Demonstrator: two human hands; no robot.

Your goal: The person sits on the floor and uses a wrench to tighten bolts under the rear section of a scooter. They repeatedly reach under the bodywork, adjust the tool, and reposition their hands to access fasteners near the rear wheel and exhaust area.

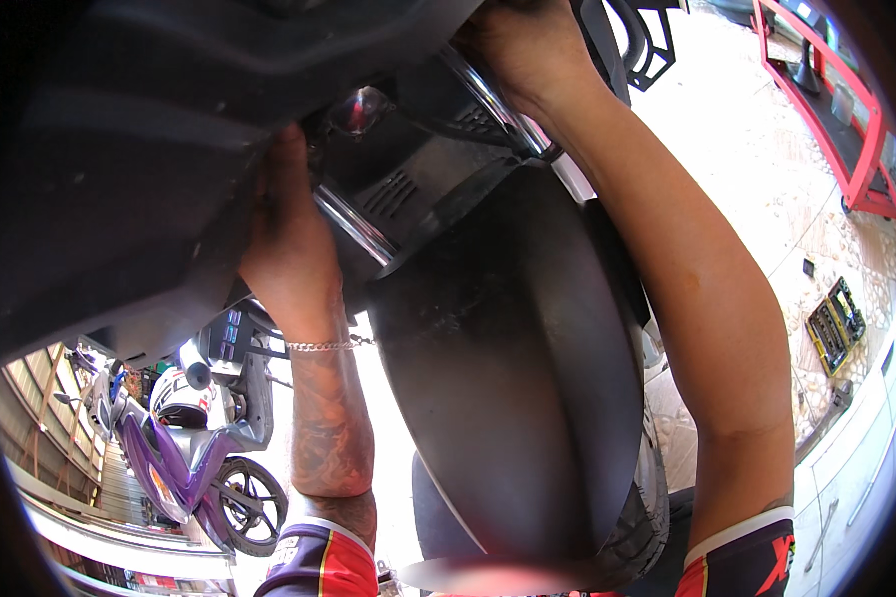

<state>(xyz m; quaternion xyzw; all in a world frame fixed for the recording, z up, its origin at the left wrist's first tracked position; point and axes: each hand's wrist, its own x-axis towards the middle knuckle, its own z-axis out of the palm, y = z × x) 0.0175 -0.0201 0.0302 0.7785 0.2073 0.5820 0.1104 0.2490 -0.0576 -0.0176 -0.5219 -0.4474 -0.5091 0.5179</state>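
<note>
A large dark grey body panel of a motorcycle fills the upper left. My left hand reaches up along its inner edge; a finger lies near a clear bulb-like part, and the other fingers are in shadow or hidden. At the top, my right hand reaches behind the panel beside a chrome fork tube, fingers out of sight. Another chrome fork tube runs down next to my left wrist. Between my forearms lies the black front fender, over the tyre.
A purple motorcycle stands at the left with a white helmet on it. At the right are a red tool cart and an opened tool case on the pale floor. A black metal bracket projects at top right.
</note>
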